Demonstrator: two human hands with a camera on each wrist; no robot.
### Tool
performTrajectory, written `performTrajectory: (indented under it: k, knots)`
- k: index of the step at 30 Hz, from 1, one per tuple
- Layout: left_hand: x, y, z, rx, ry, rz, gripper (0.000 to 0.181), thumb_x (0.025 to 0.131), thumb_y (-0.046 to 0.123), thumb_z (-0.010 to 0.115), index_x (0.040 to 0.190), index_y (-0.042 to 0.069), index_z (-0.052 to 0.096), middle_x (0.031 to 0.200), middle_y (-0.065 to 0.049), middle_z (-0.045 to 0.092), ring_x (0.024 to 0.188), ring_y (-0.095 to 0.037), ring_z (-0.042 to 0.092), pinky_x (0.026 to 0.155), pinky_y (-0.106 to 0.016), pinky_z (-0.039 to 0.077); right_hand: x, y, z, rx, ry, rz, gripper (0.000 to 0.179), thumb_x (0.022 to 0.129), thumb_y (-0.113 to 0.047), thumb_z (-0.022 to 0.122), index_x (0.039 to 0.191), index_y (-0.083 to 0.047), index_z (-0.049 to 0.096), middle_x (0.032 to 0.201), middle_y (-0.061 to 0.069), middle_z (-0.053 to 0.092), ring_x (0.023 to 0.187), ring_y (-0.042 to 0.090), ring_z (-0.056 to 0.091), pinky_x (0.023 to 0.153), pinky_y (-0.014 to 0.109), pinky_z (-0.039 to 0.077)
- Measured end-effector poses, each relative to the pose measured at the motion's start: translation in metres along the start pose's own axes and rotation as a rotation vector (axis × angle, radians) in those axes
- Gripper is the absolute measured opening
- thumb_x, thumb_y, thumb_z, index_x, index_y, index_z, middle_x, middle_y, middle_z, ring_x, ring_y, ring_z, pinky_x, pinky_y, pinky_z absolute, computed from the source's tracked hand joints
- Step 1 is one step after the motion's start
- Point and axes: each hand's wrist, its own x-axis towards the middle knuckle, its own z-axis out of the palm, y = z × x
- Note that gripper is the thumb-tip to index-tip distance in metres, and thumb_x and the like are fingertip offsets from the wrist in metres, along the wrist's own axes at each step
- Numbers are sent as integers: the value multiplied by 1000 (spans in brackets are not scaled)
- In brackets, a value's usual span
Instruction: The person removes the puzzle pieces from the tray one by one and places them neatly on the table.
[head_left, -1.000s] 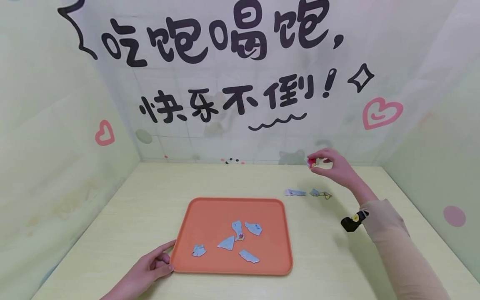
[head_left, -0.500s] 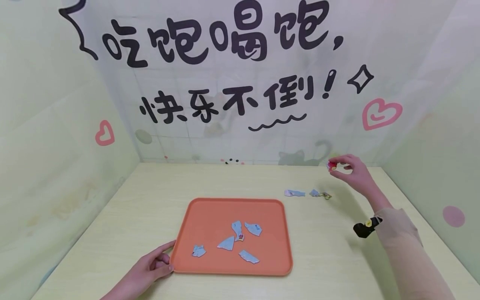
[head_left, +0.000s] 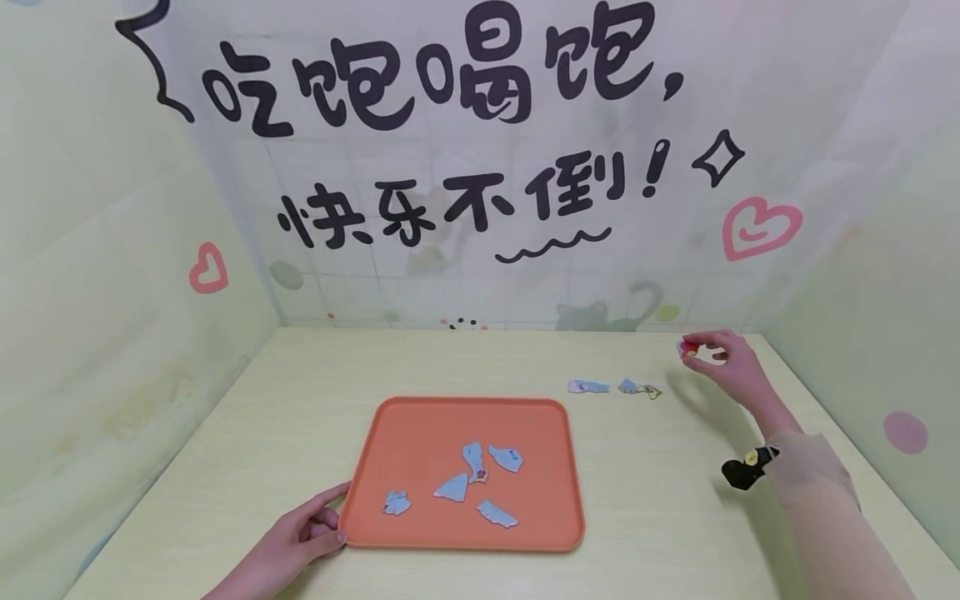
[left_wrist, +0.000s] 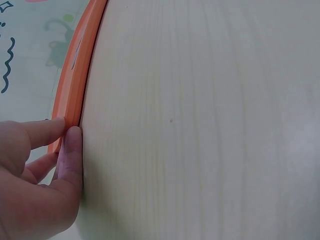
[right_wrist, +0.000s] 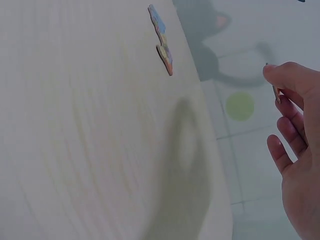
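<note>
At the left front corner of the orange tray (head_left: 480, 547), my left hand (head_left: 300, 533) grips the rim, thumb and fingers on it; the left wrist view shows these fingers (left_wrist: 72, 150) at the tray's edge. My right hand (head_left: 727, 367) is raised over the table's far right, pinching a small red and pale puzzle piece (head_left: 687, 349) between thumb and fingertips. In the right wrist view this piece (right_wrist: 276, 94) appears nearly edge-on. Several irregular light blue pieces lie on the tray, among them one with a red and yellow patch (head_left: 475, 461).
Behind the tray to the right, a blue strip piece (head_left: 588, 387) and a blue and yellow piece (head_left: 640, 388) lie in a row on the pale wooden table (head_left: 315, 375). A printed backdrop (head_left: 480, 283) closes off the back and both sides.
My right hand has moved right and a little down toward the table, carrying the red puzzle piece. My left hand, the tray and the other pieces have stayed put.
</note>
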Motion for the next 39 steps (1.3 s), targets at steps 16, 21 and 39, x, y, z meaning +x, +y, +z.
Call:
performTrajectory:
  k: [16, 21, 39]
  knots:
    - [1, -1, 0, -5, -5, -10, 70, 96, 11, 62, 153, -6, 25, 104, -9, 55, 80, -5, 51, 72, -19, 51, -16, 30, 13, 7, -78, 93, 44, 93, -25, 70, 128, 0, 62, 125, 23, 58, 111, 26, 51, 85, 23, 44]
    - [1, -1, 0, -12, -6, -7, 70, 96, 10, 62, 153, -6, 25, 104, -9, 55, 80, -5, 51, 72, -19, 50, -20, 32, 15, 25, -157, 146, 47, 93, -26, 69, 130, 1, 59, 130, 26, 57, 117, 39, 49, 88, 39, 41]
    - [1, -5, 0, -58, -12, -3, 71, 95, 10, 63, 153, -6, 25, 105, -10, 55, 82, -5, 52, 74, -19, 51, -24, 32, 16, 9, -309, 181, 48, 94, -30, 68, 129, 2, 59, 128, 26, 58, 115, 37, 52, 93, 40, 42]
